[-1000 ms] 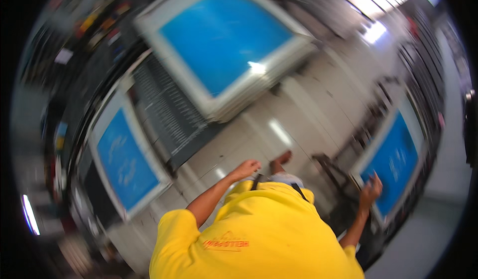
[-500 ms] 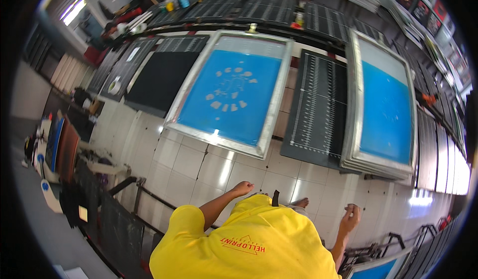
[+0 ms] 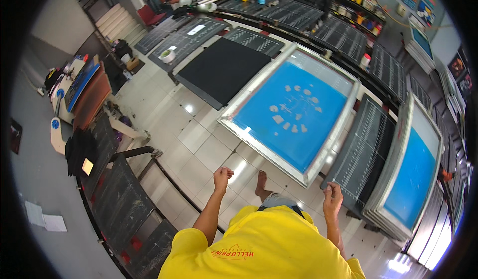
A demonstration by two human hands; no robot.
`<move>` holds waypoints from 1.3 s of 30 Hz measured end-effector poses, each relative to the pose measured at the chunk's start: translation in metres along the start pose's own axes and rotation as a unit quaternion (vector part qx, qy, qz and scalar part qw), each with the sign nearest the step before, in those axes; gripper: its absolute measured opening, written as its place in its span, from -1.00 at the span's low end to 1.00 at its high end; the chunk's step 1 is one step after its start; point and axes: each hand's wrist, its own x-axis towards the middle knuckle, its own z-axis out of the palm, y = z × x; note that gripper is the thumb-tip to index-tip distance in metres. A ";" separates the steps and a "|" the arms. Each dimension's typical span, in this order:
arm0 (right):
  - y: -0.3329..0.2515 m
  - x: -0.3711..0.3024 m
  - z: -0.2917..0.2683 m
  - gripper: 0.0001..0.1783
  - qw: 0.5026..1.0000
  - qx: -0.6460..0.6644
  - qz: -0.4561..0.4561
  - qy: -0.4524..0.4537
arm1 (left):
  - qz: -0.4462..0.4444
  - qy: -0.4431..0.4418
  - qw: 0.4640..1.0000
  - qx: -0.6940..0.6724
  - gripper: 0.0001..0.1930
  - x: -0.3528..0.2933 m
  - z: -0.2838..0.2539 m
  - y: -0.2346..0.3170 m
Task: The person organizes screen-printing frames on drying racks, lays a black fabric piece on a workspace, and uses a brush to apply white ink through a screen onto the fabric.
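My left hand [image 3: 222,177] is in the air over the tiled floor, fingers loosely curled, and nothing shows in it. Off to the right, my right hand [image 3: 332,197] is raised with its fingers bent in; no object is visible there either. Ahead lies a screen-printing frame [image 3: 284,110], its blue mesh carrying a ring of pale shapes. Black fabric [image 3: 224,70] covers the board to its left. A dark printing board [image 3: 359,154] with white ruler marks is nearest my right hand. Neither hand touches these things.
A stack of blue-meshed frames [image 3: 417,165] stands at right. Behind is a long row of boards [image 3: 340,37]. At lower left are more boards [image 3: 121,194], a metal rail [image 3: 181,192] and draped black cloth [image 3: 81,149]. A person [image 3: 180,1] is at far left.
My view has swung left, so the printing frame and boards sit farther right in the picture. Both hands remain curled. A bare foot now shows on the floor ahead.
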 end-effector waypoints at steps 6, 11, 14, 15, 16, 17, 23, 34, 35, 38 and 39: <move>-0.033 0.092 0.095 -0.84 0.995 0.052 -0.043 -0.073 | 0.039 0.101 0.994 -0.017 -0.61 0.055 -0.051 0.057; -0.074 0.145 0.195 -0.67 0.985 0.109 -0.072 -0.114 | 0.055 0.114 0.991 0.046 -0.60 0.084 -0.081 0.104; -0.091 0.164 0.246 -0.59 0.978 0.124 -0.040 -0.162 | 0.069 0.105 0.989 0.083 -0.60 0.110 -0.099 0.124; -0.091 0.168 0.257 -0.58 0.976 0.111 -0.018 -0.186 | 0.076 0.097 0.987 0.102 -0.60 0.115 -0.095 0.136; -0.091 0.172 0.271 -0.57 0.973 0.099 0.006 -0.209 | 0.083 0.087 0.985 0.122 -0.60 0.121 -0.093 0.148; -0.094 0.172 0.287 -0.59 0.969 0.117 0.014 -0.217 | 0.101 0.086 0.984 0.119 -0.60 0.124 -0.094 0.156; -0.166 0.182 0.345 -0.63 0.963 0.118 -0.020 -0.242 | 0.107 0.060 0.990 0.071 -0.68 0.187 -0.121 0.156; -0.266 0.176 0.528 -0.65 0.934 0.263 0.108 -0.216 | 0.152 -0.133 0.979 0.024 -0.77 0.308 -0.183 0.245; -0.272 0.173 0.551 -0.60 0.930 0.273 0.094 -0.229 | 0.166 -0.157 0.973 0.033 -0.77 0.318 -0.193 0.253; -0.291 0.171 0.597 -0.51 0.916 0.232 0.072 -0.318 | 0.150 -0.191 0.970 0.014 -0.76 0.350 -0.229 0.278; -0.299 0.172 0.611 -0.48 0.916 0.227 0.064 -0.326 | 0.150 -0.192 0.969 0.025 -0.72 0.359 -0.244 0.290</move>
